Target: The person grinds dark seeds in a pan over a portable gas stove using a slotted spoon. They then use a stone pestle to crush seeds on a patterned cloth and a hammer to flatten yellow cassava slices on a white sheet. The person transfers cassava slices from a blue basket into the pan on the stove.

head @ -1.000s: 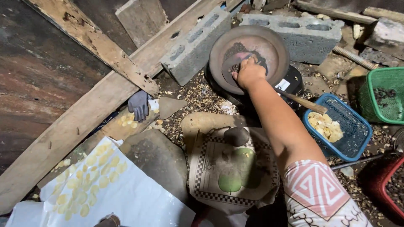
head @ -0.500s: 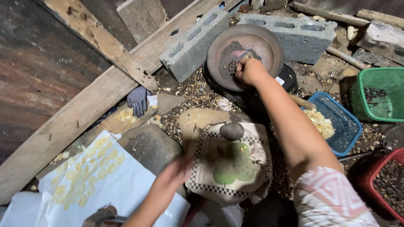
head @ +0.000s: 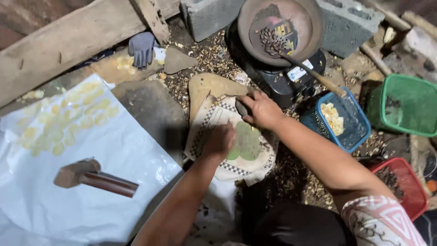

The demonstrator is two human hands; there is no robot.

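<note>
Looking down from the head camera, I saw both hands meet over a patterned cloth [head: 214, 136] spread on a flat stone [head: 207, 89] in the middle of the ground. The right hand [head: 260, 108] lay at the cloth's far edge with its fingers curled together around a small dark stone [head: 241, 108]. The left hand [head: 221, 140] rested on the cloth just left of two flattened green pieces [head: 248, 142]; its fingers were bunched together, pressing or pinching at something I couldn't make out.

As I judged it, the work would go best with the cloth kept flat and the green pieces held steady from the side, fingertips well out of the stone's way, and with the stone set down squarely rather than on its edge.

To the left lay a white sheet [head: 68, 182] with rows of pale yellow discs [head: 59, 132] on its far part and a wooden mallet [head: 93, 176] near its middle. A grey glove [head: 141, 48] sat at the far side by a plank [head: 68, 41]. Further off, a round pan [head: 278, 29] of dark seeds stood on a black burner [head: 282, 79] with a stick [head: 314, 73] in it. On the right were a blue basket [head: 350, 130] holding pale pieces, a green basket [head: 405, 105] and a red basket [head: 400, 187].
</note>
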